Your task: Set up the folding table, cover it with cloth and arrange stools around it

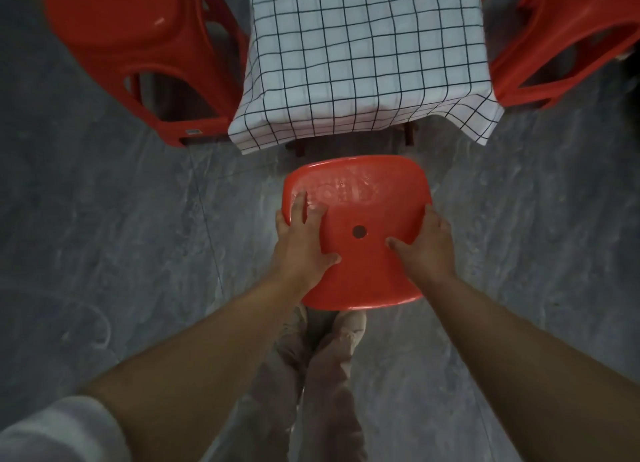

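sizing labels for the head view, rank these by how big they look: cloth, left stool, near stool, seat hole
1. cloth
2. left stool, though cropped by the frame
3. near stool, only its seat showing
4. seat hole

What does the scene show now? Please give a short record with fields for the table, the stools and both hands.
table: covered by checked cloth; only dark legs show
left stool: red, beside the table
right stool: red, beside the table
near stool: red, at the table's near end, apart from the cloth; legs hidden
left hand: fingers spread on the seat
right hand: thumb on the seat, fingers round its edge
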The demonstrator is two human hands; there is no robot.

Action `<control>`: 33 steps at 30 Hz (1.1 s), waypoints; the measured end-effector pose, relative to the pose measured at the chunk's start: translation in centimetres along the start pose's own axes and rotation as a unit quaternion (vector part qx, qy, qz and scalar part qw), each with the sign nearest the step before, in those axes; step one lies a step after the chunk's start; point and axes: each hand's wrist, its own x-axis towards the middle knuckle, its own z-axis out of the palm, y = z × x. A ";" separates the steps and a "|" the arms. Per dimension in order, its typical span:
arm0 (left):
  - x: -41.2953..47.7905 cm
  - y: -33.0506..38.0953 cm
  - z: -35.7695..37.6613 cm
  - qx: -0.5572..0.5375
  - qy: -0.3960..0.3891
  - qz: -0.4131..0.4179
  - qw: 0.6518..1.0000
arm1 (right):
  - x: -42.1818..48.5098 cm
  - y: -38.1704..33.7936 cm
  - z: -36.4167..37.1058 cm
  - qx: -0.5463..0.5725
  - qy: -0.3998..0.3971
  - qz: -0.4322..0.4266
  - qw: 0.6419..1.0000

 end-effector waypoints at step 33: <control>-2.9 1.5 5.1 0.049 -0.019 -0.001 0.999 | -2.1 5.0 -0.8 -0.089 -0.038 0.010 0.995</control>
